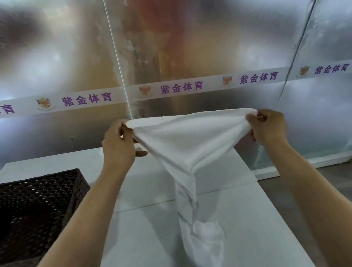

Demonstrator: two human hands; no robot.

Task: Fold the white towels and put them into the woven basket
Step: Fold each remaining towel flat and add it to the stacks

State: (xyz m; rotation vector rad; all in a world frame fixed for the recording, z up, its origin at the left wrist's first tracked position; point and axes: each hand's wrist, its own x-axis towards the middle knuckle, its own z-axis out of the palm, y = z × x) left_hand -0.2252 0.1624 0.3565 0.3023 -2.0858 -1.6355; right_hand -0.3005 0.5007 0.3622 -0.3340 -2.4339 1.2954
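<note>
Two bare forearms extend from the lower frame edge over the white tabletop (242, 215). Left hand (118, 146): grip closed, fingers pinching one upper corner of the white towel (186, 145). Right hand (268, 126): grip closed, pinching the opposite upper corner. Towel held raised above the tabletop, top edge stretched between both hands, body narrowing downward into a twisted hanging tail. Dark woven basket (32, 211) stands on the tabletop's left side, apart from the towel. Reflective wall panels behind carry a white banner (185, 86) with purple characters
</note>
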